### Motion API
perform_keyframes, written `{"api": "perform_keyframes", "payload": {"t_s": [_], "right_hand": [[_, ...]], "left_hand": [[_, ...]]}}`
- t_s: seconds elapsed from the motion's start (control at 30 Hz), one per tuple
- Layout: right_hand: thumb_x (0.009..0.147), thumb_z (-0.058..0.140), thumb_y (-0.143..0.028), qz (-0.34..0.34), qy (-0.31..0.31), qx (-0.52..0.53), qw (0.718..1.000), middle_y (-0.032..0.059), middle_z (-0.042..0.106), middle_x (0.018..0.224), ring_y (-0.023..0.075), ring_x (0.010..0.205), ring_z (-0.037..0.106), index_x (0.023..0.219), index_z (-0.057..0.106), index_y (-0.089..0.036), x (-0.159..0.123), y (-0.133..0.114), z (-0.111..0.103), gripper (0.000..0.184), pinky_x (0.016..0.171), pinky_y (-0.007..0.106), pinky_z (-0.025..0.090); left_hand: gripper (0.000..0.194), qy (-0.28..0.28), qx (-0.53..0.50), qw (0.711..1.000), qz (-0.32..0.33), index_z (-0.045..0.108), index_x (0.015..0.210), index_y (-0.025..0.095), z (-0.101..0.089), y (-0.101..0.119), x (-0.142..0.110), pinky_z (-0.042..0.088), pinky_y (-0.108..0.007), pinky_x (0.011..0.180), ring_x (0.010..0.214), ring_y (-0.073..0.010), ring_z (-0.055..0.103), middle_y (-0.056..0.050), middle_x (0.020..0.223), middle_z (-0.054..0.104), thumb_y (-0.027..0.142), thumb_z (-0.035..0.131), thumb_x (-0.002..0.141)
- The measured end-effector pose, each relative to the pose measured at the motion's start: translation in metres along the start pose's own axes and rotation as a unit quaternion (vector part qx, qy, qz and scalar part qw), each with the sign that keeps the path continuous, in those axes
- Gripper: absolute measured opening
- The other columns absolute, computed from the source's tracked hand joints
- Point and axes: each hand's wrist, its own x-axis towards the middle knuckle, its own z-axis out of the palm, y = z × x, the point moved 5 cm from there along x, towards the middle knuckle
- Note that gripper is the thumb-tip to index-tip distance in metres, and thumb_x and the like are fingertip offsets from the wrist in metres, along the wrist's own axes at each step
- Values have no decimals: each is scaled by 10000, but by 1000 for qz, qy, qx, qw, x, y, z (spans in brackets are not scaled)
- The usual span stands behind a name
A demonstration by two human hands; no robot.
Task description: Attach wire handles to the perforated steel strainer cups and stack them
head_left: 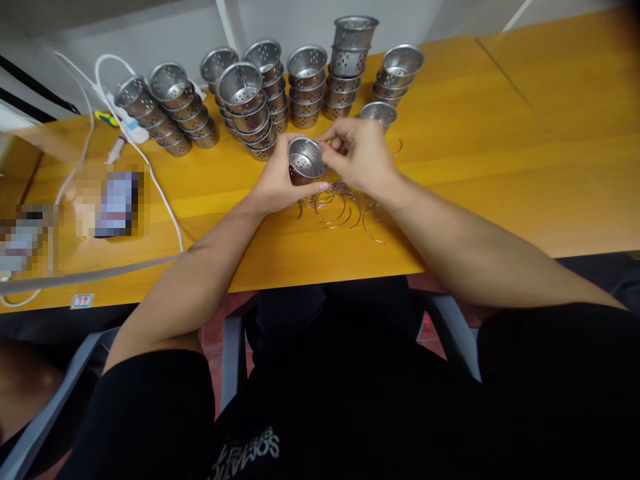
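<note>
My left hand [276,181] is wrapped round a small perforated metal cup [307,163], held tilted with its mouth toward me. At the cup's right rim, the fingers of my right hand [364,159] are pinched together. Whatever lies between those fingertips is too small and covered to make out. Below both hands, several thin curved metal wires [334,227] lie in a loose pile on the table. A similar metal cup [379,113] stands just behind my right hand.
Several stacks of perforated cups [306,90] line the back of the yellow table [500,200]. At left are a white cable [159,189], a power strip [135,129], and a blurred-out phone-like object [117,203]. A number label [83,301] sits on the front edge.
</note>
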Motion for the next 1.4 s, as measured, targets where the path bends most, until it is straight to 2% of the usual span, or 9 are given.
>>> {"api": "perform_keyframes", "payload": {"t_s": [0.27, 0.37, 0.5, 0.6, 0.73, 0.8, 1.0, 1.2, 1.4], "right_hand": [[1191, 789, -831, 20, 21, 69, 997, 106, 876, 1178, 441, 1223, 848, 1441, 862, -401, -1, -6, -1, 502, 1031, 599, 783], [1122, 807, -951, -25, -19, 162, 986, 104, 859, 1128, 399, 1051, 813, 1231, 848, -378, -5, -8, -7, 585, 968, 586, 747], [876, 1012, -1102, -116, -82, 259, 955, 43, 761, 981, 294, 817, 659, 1139, 833, -359, -10, -11, -14, 808, 889, 540, 686], [801, 1105, -1085, -130, -100, 306, 938, 17, 739, 913, 277, 793, 649, 1072, 808, -352, -12, -11, -15, 836, 885, 536, 688], [780, 1169, -1028, -64, -100, 306, 945, 30, 782, 869, 338, 911, 781, 1018, 773, -353, -12, -7, -12, 817, 907, 565, 744], [783, 1199, -991, -58, -94, 310, 944, 27, 801, 862, 325, 903, 806, 1000, 781, -346, -10, -5, -10, 799, 907, 548, 758], [684, 1256, -976, -142, -58, 390, 908, -1, 772, 753, 244, 648, 746, 897, 788, -300, 8, 8, 7, 849, 593, 418, 710], [738, 1337, -761, -145, -66, 409, 899, -5, 821, 775, 219, 632, 746, 920, 837, -292, 13, 15, 11, 709, 545, 367, 706], [727, 1303, -851, -154, -69, 406, 898, -20, 807, 742, 189, 599, 701, 896, 839, -295, 11, 11, 10, 744, 537, 346, 677]], "left_hand": [[1107, 10, 12, 1000, -21, 508, 1758, 307, -1, 3, 0, 627, -639, 1418, 1465, -414, 823, -130, 1558, 729, 989, 1003, 1040], [1052, 12, -14, 1000, -1, 509, 1781, 304, -3, 0, 0, 597, -657, 1441, 1498, -417, 806, -126, 1558, 711, 1034, 869, 1114], [1059, 8, -39, 999, 20, 523, 1784, 305, -7, 3, 0, 652, -655, 1402, 1499, -416, 828, -129, 1583, 719, 1086, 795, 1123], [1028, 4, -24, 1000, -8, 510, 1793, 304, -5, 6, 1, 708, -633, 1348, 1486, -400, 853, -120, 1582, 733, 1021, 847, 1139], [956, 4, -32, 999, -21, 488, 1812, 294, -1, 12, 1, 742, -607, 1317, 1502, -398, 846, -142, 1621, 722, 861, 913, 1170], [942, 1, -32, 999, -23, 463, 1827, 292, 2, 15, 0, 732, -599, 1334, 1512, -393, 828, -153, 1646, 717, 811, 915, 1184], [854, 1, 24, 999, -36, 458, 1811, 250, -1, 25, 1, 657, -632, 1390, 1574, -426, 789, -165, 1638, 702, 715, 881, 1233], [829, -3, 42, 998, -49, 464, 1827, 274, -3, 27, 1, 648, -636, 1400, 1583, -443, 785, -173, 1645, 694, 619, 909, 1218], [778, 5, 44, 996, -72, 516, 1787, 256, -7, 35, 3, 660, -640, 1415, 1570, -445, 794, -183, 1630, 716, 515, 939, 1187]]}}
